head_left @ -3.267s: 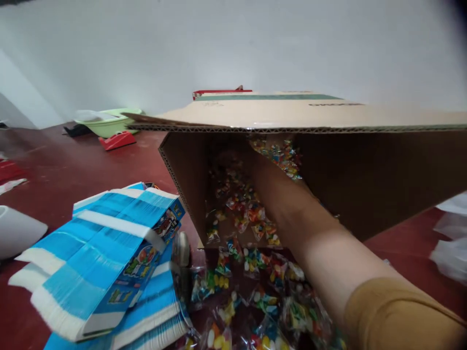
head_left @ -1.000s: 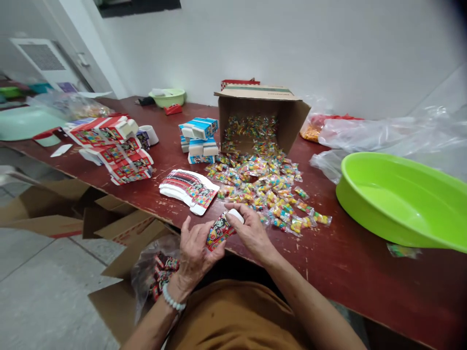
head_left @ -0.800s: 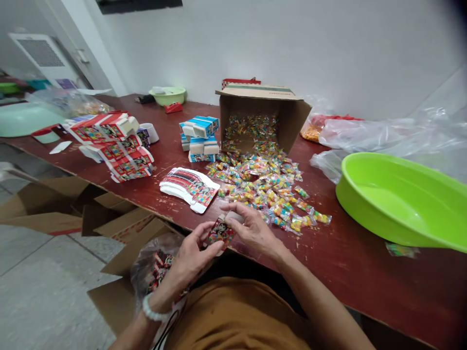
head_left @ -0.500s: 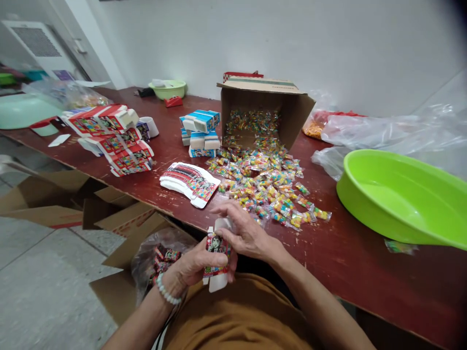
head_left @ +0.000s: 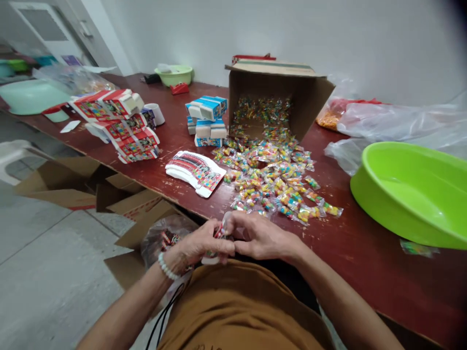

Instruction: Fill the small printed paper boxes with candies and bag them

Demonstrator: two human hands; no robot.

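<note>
A small red printed carton (head_left: pixel 219 232) with white flaps sits between my hands at the table's front edge, mostly covered by fingers. My left hand (head_left: pixel 199 243), with a beaded bracelet at the wrist, is closed around its body. The fingers of my right hand (head_left: pixel 260 236) are bent and closed on the carton's white upper flap. Just beyond lies a fanned stack of flat cartons (head_left: pixel 197 171), printed red and white. To its right spreads a heap of clear candy packets (head_left: pixel 272 180) with colourful sweets, spilling from a tipped cardboard box (head_left: pixel 314 104).
Red cartons (head_left: pixel 120 124) are stacked at left, blue cartons (head_left: pixel 207 114) behind the flat stack. A green basin (head_left: pixel 386 204) stands at right before plastic bags (head_left: pixel 397 119). Below the table (head_left: pixel 350 262) are open cardboard boxes (head_left: pixel 127 201) and a bag of dark packets (head_left: pixel 170 239).
The carton has tilted so its printed face is now mostly hidden. My right hand has come lower, its fingers at the upper flap. The camera view has shifted slightly.
</note>
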